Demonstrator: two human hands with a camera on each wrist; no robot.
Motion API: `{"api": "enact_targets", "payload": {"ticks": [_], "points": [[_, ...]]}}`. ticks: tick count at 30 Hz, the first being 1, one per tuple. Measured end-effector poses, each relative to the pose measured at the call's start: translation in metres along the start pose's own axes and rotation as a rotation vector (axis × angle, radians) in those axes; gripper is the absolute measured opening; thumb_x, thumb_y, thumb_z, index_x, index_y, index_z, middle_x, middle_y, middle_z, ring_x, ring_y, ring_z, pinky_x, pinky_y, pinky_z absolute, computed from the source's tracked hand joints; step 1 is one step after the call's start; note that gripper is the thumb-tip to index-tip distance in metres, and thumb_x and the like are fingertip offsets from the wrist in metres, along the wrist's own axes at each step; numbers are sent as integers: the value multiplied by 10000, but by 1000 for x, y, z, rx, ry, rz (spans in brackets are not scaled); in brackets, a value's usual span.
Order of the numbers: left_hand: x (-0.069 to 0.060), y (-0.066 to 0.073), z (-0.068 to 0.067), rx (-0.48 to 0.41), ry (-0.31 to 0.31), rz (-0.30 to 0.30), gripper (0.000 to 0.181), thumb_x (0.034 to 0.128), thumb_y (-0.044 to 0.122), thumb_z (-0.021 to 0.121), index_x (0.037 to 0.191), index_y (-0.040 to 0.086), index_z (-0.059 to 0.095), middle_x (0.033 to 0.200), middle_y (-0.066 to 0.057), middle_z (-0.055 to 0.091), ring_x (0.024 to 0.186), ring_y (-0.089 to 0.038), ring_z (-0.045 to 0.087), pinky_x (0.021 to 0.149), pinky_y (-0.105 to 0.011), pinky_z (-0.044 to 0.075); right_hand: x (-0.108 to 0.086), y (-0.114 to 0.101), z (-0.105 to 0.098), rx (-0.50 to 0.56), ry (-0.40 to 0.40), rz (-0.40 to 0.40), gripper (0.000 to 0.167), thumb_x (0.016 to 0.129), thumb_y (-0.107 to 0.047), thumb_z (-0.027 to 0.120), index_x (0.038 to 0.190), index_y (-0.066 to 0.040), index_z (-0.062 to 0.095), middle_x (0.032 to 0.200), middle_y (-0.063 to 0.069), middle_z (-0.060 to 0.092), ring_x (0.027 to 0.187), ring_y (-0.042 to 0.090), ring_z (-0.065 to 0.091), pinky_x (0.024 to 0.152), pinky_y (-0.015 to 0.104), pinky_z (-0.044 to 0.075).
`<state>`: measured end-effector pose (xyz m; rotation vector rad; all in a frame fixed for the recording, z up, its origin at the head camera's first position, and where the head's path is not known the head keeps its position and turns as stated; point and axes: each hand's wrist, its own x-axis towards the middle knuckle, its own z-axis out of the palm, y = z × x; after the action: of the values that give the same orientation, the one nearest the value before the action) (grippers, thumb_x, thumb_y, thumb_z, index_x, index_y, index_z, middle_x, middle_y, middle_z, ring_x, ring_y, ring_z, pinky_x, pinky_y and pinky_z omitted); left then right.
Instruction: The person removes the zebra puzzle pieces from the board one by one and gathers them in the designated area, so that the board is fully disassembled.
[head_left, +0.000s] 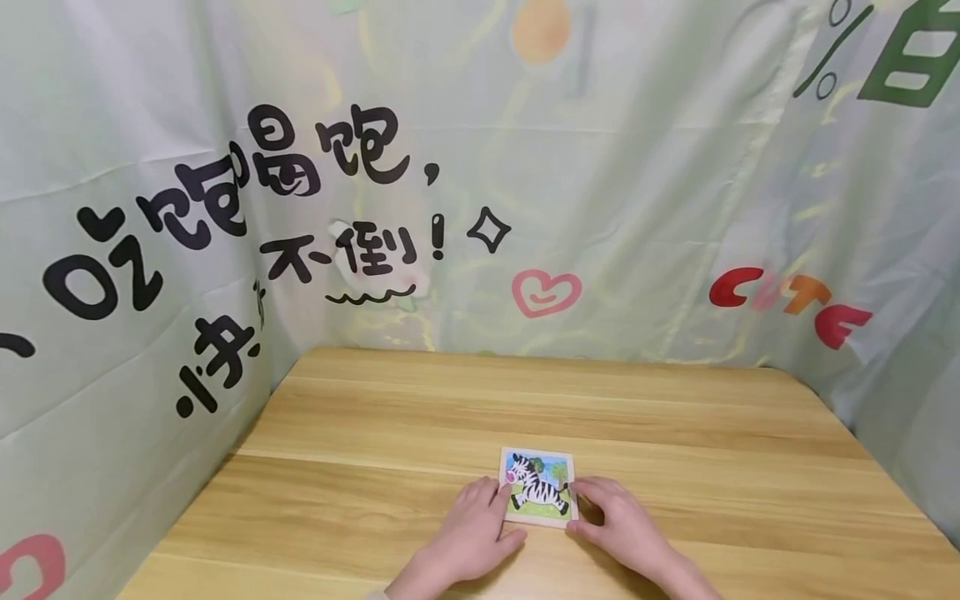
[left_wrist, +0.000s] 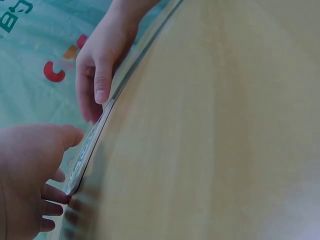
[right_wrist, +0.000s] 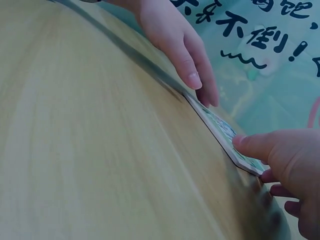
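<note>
A flat square board with a zebra picture (head_left: pixel 538 492) lies on the wooden table, a pale border round its picture. At its left edge my left hand (head_left: pixel 474 532) touches it with the fingers, while the thumb stands apart near the lower left corner. On the other side my right hand (head_left: pixel 621 527) has its fingers against the right edge and its thumb by the lower right corner. In the left wrist view the board (left_wrist: pixel 85 155) shows nearly edge-on between both hands. From the right wrist, the board (right_wrist: pixel 222 132) looks flat on the tabletop. Neither hand visibly grips it.
The wood-grain table (head_left: pixel 420 417) stretches behind and to both sides of the board. A pale cloth curtain (head_left: pixel 630 208) with black lettering, a pink heart (head_left: pixel 547 293) and coloured letters hangs along the table's back and sides.
</note>
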<state>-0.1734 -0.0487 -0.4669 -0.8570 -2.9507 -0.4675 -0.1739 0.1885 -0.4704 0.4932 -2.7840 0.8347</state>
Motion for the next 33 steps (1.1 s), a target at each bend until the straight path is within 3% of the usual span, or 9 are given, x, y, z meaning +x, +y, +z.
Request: {"api": "enact_targets", "payload": {"ticks": [4, 10, 14, 22, 26, 33], "points": [[-5, -2, 0, 3, 10, 26, 696, 905, 503, 482, 1357, -23, 422, 1336, -178, 442, 1259, -302, 386, 1056, -454, 263, -3, -2, 1, 9, -6, -11, 509, 719, -289, 779, 1140, -38, 643, 1177, 99, 600, 1128, 300, 519, 943, 488, 397], [-10, -4, -4, 27, 10, 20, 679, 906, 489, 487, 1346, -25, 434, 1366, -189, 425, 1275, -319, 371, 1053, -464, 265, -5, 1, 0, -9, 11, -101, 483, 721, -298, 772, 1121, -57, 647, 1156, 91, 613, 1113, 320, 524, 917, 519, 406], [-11, -5, -6, 69, 25, 30, 663, 902, 477, 500, 1341, -17, 444, 1364, -183, 427, 1273, -321, 373, 1053, -463, 266, -1, 2, -2, 24, 43, -90, 468, 710, -234, 788, 1106, -30, 647, 1120, 102, 623, 1072, 313, 546, 905, 501, 420], [-10, -10, -7, 273, 53, 242, 606, 904, 481, 495, 1344, 65, 468, 1378, -147, 426, 1250, -273, 414, 1022, -434, 328, 27, -9, -6, 168, -1, 61, 466, 756, -177, 754, 1164, -3, 610, 1153, 146, 606, 1090, 344, 538, 936, 515, 393], [-8, -12, -7, 347, -3, 294, 660, 911, 555, 418, 1385, 95, 419, 1426, -150, 368, 1282, -288, 373, 1035, -446, 306, 46, -18, -3, 232, -13, 101, 443, 769, -151, 742, 1164, -2, 609, 1107, 124, 626, 1019, 308, 575, 878, 477, 448], [-5, -8, -6, 457, -52, 378, 691, 928, 613, 249, 1411, 139, 389, 1405, -141, 382, 1275, -276, 367, 1032, -443, 310, 66, -27, 13, 206, -60, 117, 393, 758, -130, 750, 1119, -26, 636, 999, 65, 631, 889, 215, 580, 779, 412, 483]]}}
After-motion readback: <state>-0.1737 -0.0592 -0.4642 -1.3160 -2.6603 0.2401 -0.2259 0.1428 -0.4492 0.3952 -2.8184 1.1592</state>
